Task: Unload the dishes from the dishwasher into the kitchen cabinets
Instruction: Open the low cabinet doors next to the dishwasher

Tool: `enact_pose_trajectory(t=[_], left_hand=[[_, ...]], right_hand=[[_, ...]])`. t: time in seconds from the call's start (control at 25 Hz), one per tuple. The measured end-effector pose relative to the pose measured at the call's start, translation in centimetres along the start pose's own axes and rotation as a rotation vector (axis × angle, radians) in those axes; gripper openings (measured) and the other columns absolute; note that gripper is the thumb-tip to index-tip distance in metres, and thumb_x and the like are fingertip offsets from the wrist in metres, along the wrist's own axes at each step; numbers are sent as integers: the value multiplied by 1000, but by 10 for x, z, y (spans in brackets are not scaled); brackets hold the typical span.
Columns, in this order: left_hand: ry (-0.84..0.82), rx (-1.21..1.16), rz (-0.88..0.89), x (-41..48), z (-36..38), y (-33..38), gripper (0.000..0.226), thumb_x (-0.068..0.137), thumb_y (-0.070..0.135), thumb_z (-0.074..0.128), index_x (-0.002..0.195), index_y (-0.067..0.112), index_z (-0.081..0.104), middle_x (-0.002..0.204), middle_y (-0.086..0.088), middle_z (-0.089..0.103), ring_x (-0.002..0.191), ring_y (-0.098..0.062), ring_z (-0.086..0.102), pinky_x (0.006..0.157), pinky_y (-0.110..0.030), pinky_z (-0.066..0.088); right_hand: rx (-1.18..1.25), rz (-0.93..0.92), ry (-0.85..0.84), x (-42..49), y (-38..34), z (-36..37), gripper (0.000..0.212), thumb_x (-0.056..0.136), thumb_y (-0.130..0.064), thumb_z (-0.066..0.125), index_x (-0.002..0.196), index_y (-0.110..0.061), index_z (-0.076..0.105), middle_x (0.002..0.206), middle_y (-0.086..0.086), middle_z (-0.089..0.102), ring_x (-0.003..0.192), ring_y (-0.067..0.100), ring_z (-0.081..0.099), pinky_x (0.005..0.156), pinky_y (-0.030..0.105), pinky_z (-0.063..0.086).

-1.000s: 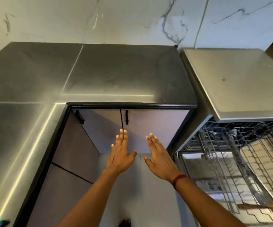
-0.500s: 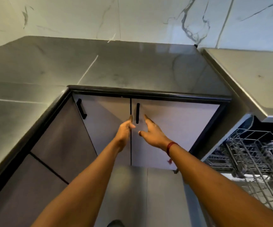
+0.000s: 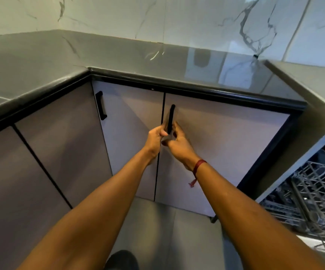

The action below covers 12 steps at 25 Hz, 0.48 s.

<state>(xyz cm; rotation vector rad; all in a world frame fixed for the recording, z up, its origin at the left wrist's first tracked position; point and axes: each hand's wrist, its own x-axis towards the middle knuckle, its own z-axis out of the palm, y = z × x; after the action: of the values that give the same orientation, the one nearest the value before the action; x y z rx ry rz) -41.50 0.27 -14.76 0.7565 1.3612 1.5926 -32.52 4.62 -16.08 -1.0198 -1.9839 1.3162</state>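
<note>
Two pale lower cabinet doors sit shut under the counter corner. The right door (image 3: 226, 145) carries a black vertical handle (image 3: 171, 114) near its left edge. Both hands meet at the lower end of that handle. My left hand (image 3: 154, 139) curls its fingers round it from the left. From the right, my right hand (image 3: 180, 143), with a red string on its wrist, closes on the same handle. At the right edge stands the open dishwasher, its wire rack (image 3: 313, 193) pulled out.
The left door (image 3: 132, 137) has its own black handle (image 3: 101, 105). A glossy grey countertop (image 3: 118, 53) with a black edge wraps the corner above. More cabinet fronts (image 3: 40, 162) line the left side. My dark shoe (image 3: 121, 260) rests on the grey floor.
Both hands reached forward from open and apart to closing together on the right door's handle. My view came nearer the cabinet, and the dishwasher slid toward the right edge.
</note>
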Motion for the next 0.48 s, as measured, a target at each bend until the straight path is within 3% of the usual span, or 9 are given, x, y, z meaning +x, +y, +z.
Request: enact_pose_trajectory(t=[0.12,0.2,0.36,0.48], left_hand=[[20,30,16,-12,7,3,27,79,8,36,97,8,57,70,3,58,67,-13,49,57,-25,37],[33,20,27,-22,10,6,30,82,6,34,102,8,56,86,-5,61,76,-16,50,59,-27,39],[66,-61,9,-51,6,2,28,76,14,38,93,6,59,93,-2,61,88,-15,55,75,-33,42],[47,-49,47,-82,6,-8,36,85,2,30,108,2,58,127,-8,58,119,-19,52,96,-28,41]], right_hand=[[31,9,-7,-8,-7,0,77,92,-11,59,153,-30,17,154,4,33,138,24,36,113,42,35],[32,11,-24,-14,-9,-3,81,90,-4,57,153,-30,14,156,4,29,141,24,32,113,41,34],[53,-16,-40,-47,-3,-2,89,85,11,54,153,-31,14,159,0,21,144,22,23,110,37,36],[75,-62,-9,-79,7,5,92,84,11,56,152,-34,15,159,-4,20,145,18,22,113,44,35]])
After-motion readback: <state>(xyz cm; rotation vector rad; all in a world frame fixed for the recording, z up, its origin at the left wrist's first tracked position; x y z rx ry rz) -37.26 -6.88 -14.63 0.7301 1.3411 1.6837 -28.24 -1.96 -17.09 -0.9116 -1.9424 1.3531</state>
